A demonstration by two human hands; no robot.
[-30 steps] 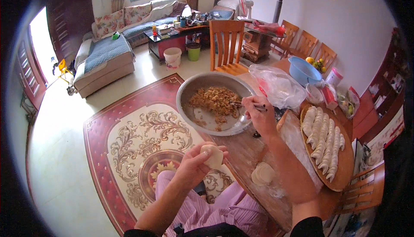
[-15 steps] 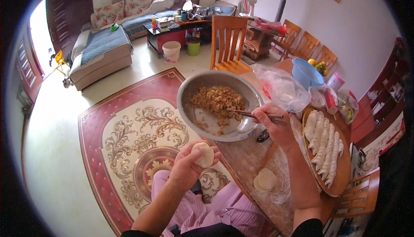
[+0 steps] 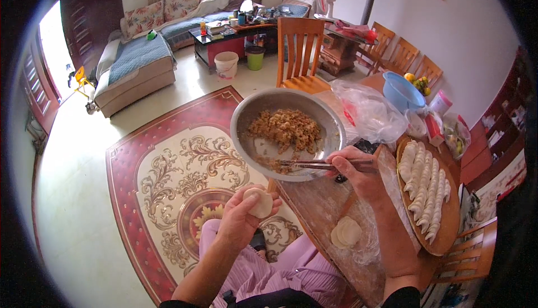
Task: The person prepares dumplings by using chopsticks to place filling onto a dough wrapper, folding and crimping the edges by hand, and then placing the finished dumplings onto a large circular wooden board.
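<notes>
A round dumpling wrapper lies in my left hand, with my thumb pressed on it. My right hand grips a pair of chopsticks. Their tips reach over the near wall of a large metal basin, by a smear of minced filling. The main heap of brown filling sits farther back in the basin. On the floured table, a small stack of wrappers rests to the left of my right forearm. Rows of folded dumplings cover an oval wooden board at the right.
Past my right hand lie a clear plastic bag, a blue bowl and yellow fruit. A wooden chair stands at the table's far side. A patterned rug covers the floor on the left.
The chopsticks have drawn back from the filling heap toward the basin's near side, tips shifting left. My left hand, holding the wrapper, has moved slightly left.
</notes>
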